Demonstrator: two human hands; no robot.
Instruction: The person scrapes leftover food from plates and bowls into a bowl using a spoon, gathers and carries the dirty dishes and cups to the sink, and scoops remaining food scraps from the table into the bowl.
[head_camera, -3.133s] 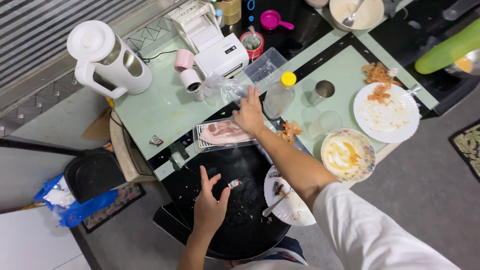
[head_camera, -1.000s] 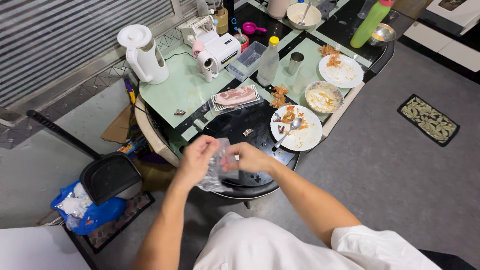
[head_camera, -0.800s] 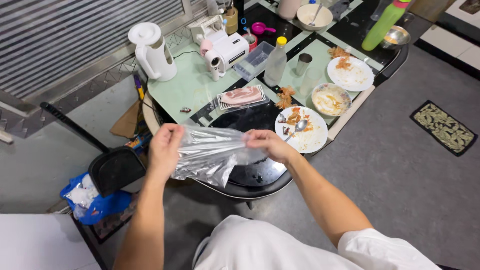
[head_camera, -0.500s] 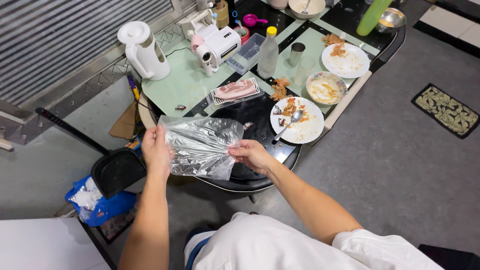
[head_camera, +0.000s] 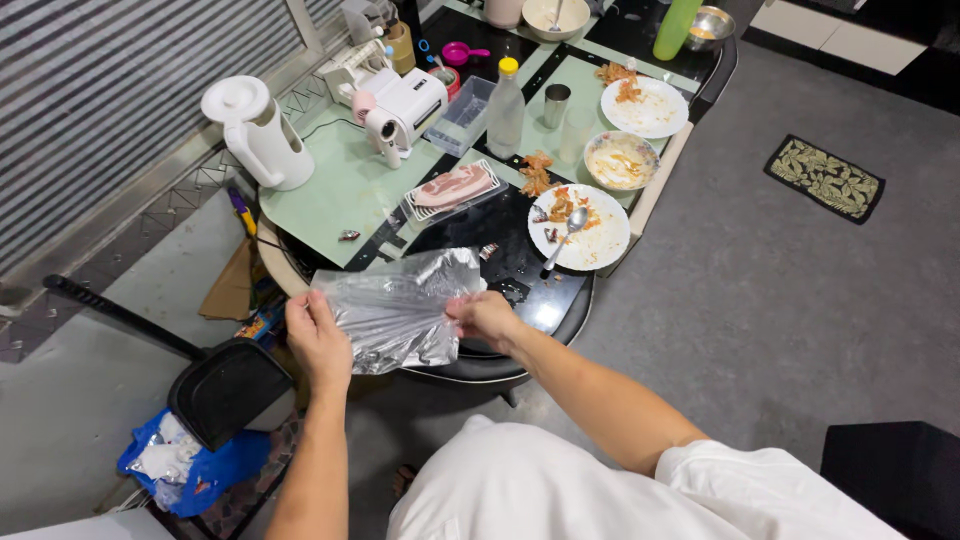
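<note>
Both hands hold a clear plastic bag stretched between them, in front of the near edge of the tabletop: the left hand is closed on the bag's left edge and the right hand pinches its right edge with the fingers curled shut. The bag is crinkled and see-through, with nothing visible inside it.

The tabletop is pale green glass with black bands and a round black end just beyond the bag. A white kettle stands at the tabletop's far left corner. A white boxy appliance sits to the right of the kettle, with a pink roll at its front. A white plate with food scraps and a spoon lies on the black part of the tabletop, right of the bag. A clear tray of raw pink meat lies between that plate and the kettle. A clear bottle with a yellow cap stands behind the tray. A small red-and-silver wrapper lies on the black glass just beyond the bag.
</note>
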